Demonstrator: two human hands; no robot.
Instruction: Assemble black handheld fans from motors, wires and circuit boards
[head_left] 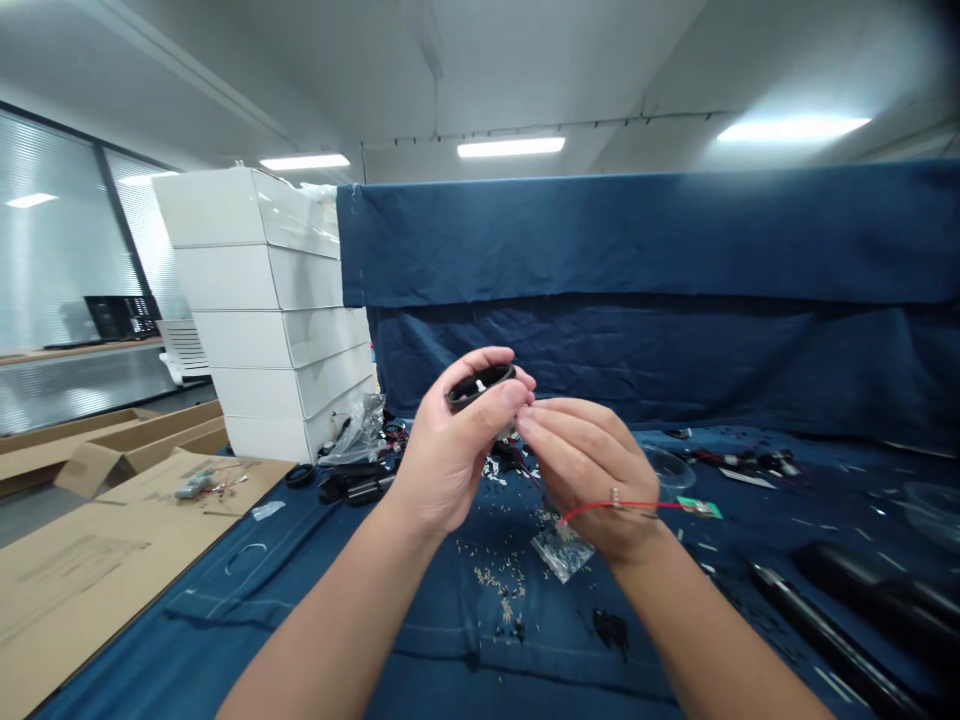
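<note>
My left hand (469,430) is wrapped round a black round ring-shaped part (480,385) with something small and white inside it. Against its thumb, the fingertips of my right hand (592,460) are pinched together at the part's lower right side; what lies between them is hidden. A red wire (630,505) runs across my right wrist to a small green circuit board (699,507). Below the hands lie many tiny screws (499,585) and a clear plastic bag (562,550) on the blue cloth (420,640).
White boxes (247,310) are stacked at the left, beside flattened cardboard (90,560). Black cylindrical parts (367,485) and a clear bag (364,430) lie in front of them. A black tool with a metal tip (817,620) lies at the right, near a clear dish (667,468).
</note>
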